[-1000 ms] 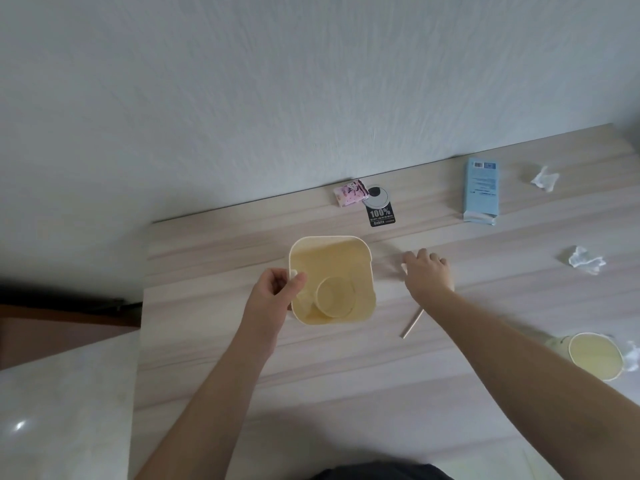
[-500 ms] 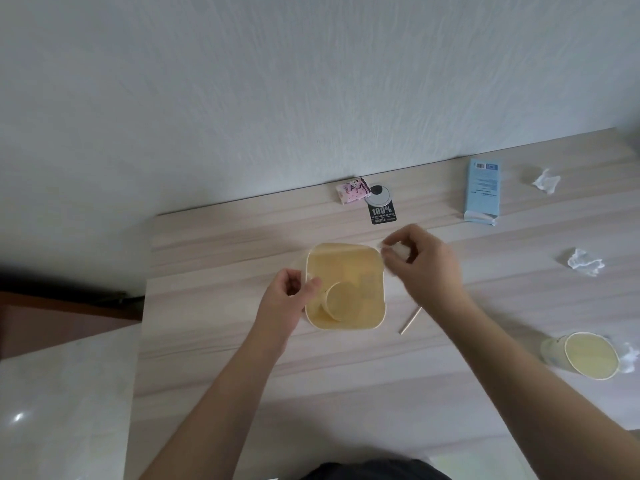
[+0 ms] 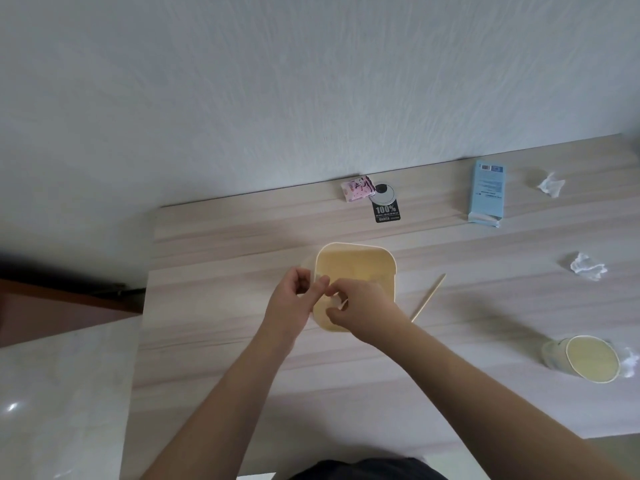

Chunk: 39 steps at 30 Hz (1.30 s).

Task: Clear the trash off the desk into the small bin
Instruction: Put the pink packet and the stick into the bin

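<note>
1. The right hand (image 3: 363, 311) hangs over the near half of the bin (image 3: 367, 263), fingers curled inward. A small pale scrap (image 3: 337, 301) shows between its fingertips — whether it is pinched or already loose, I cannot tell.
2. The left hand (image 3: 294, 303) grips the bin's left rim, thumb on the inside edge and fingers curled round the outside wall. Its thumb tip sits just beside the right hand's fingers.
3. The bin is small, cream-yellow, square with rounded corners, standing upright on the desk (image 3: 242, 341) near the middle. Its far half is open to view; the near half is hidden under the right hand.
4. A thin wooden stick (image 3: 428, 297) lies flat on the desk just right of the bin, slanted, apart from it.
5. Further right, a crumpled tissue (image 3: 587, 266) lies alone on the wood.
6. A second tissue wad (image 3: 551, 184) sits near the far right edge, beside a light blue carton (image 3: 487, 192) lying flat.
7. At the near right, a paper cup (image 3: 585, 363) lies on its side, mouth toward the camera, with a white scrap of tissue (image 3: 629, 362) touching its right side.
8. By the wall — a pink packet (image 3: 357, 189) next to a black tag (image 3: 386, 211) reading "100%".
</note>
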{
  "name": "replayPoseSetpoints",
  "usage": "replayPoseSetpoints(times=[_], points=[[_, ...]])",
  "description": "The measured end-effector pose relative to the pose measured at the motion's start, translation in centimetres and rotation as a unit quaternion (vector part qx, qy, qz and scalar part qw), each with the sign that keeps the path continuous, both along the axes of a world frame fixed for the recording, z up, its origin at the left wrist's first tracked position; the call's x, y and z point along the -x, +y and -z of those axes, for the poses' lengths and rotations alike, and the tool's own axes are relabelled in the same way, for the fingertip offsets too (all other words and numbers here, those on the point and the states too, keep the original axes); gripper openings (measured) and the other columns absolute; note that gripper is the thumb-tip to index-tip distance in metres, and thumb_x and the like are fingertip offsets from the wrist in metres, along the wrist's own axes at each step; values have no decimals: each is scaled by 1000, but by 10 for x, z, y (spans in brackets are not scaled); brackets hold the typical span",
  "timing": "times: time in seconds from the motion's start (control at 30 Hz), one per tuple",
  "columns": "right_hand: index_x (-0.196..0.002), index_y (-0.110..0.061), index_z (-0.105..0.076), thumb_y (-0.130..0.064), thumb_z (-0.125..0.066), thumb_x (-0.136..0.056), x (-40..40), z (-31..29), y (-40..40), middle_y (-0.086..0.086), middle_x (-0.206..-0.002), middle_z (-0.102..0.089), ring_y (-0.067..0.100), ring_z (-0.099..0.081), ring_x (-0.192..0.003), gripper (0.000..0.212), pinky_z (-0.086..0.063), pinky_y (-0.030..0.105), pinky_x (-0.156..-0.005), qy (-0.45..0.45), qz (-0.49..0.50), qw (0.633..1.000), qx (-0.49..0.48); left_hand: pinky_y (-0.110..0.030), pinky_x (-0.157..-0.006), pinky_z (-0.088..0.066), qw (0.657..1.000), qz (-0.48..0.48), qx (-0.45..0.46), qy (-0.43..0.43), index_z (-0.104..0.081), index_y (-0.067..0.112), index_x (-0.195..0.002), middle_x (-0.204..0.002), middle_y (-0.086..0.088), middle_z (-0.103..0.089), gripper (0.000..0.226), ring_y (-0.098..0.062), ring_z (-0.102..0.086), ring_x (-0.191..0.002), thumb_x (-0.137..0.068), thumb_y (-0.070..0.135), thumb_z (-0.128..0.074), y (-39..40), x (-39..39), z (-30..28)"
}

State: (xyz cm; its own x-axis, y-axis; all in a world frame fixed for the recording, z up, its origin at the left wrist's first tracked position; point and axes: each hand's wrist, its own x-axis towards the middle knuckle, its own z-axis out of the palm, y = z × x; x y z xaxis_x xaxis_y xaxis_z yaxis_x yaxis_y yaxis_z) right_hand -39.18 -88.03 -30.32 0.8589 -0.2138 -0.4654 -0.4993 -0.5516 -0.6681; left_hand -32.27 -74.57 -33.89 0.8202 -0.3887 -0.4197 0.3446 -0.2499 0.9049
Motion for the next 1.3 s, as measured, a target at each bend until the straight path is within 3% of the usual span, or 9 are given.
replayPoseSetpoints(times=[0.1, 0.17, 0.33, 0.53, 0.73, 0.87, 1.0, 1.1, 1.3], points=[[-127, -26, -58, -27, -46, -92, -3, 2, 0, -7, -98, -66, 10, -60, -78, 37, -48, 23, -65, 14, 0, 999, -48, -34, -69, -45, 1000, -10, 11, 4, -59, 3, -95, -81, -4, -58, 48, -18, -54, -75, -74, 42, -76, 3, -3, -1], [-127, -25, -57, -24, -43, -92, -5, -2, -7, -5, -99, -71, 14, -66, -83, 39, -55, 33, -77, 8, 34, 996, -82, -35, -68, -44, 1000, -22, 15, 9, -57, 0, -96, -83, -7, -56, 51, -20, -53, -75, -73, 41, -76, 6, -7, -1], [-98, -36, -66, -20, -50, -84, -20, -21, -45, -10, -78, -73, 5, -68, -70, 27, -57, 30, -69, -94, 124, 983, -95, -23, -56, -44, 999, -37, 9, 19, -58, 10, -87, -73, -1, -54, 31, -14, -51, -65, -75, 33, -75, 13, -21, 4], [-100, -30, -70, -23, -48, -84, -77, -27, -90, -7, -84, -72, 12, -67, -79, 28, -54, 32, -71, -150, 167, 974, -5, -17, -49, -39, 997, -66, 9, 28, -59, 9, -88, -67, 2, -52, 16, -6, -48, -54, -86, 18, -71, 18, -41, 13], [-106, -26, -67, -26, -47, -88, -142, 16, -120, -2, -94, -70, 23, -62, -74, 27, -37, 18, -53, -120, 123, 977, 127, -17, -50, -41, 996, -84, 21, 27, -58, 7, -89, -67, 3, -51, 16, -4, -50, -54, -86, 14, -72, 21, -50, 12], [-126, -19, -56, -26, -46, -91, -171, 64, -130, 10, -126, -61, 34, -57, -111, 38, -45, 37, -86, -33, 57, 978, 197, -22, -56, -44, 995, -93, 38, 30, -57, 8, -89, -73, -3, -54, 17, -12, -54, -64, -86, 18, -71, 29, -50, 4], [-150, -23, -18, -21, -51, -87, -186, 94, -132, 5, -160, -15, 31, -18, -144, 71, -22, 47, -112, 49, -39, 964, 257, -27, -61, -45, 991, -114, 65, 33, -56, 11, -87, -75, -5, -57, 26, -19, -55, -70, -76, 29, -71, 37, -51, -9], [-153, -23, 0, -20, -53, -86, -192, 109, -136, 1, -162, 9, 26, 5, -149, 85, -8, 45, -119, 88, -107, 947, 290, -38, -69, -39, 987, -130, 80, 42, -57, 8, -92, -85, -11, -54, 30, -23, -49, -77, -75, 29, -71, 43, -52, -10], [-139, -14, -35, -18, -50, -88, -191, 127, -137, 12, -142, -40, 35, -38, -130, 53, -29, 45, -106, 70, -160, 910, 375, -37, -65, -34, 986, -146, 71, 47, -58, 10, -91, -86, -12, -51, 40, -25, -44, -78, -67, 38, -75, 49, -44, -13]])
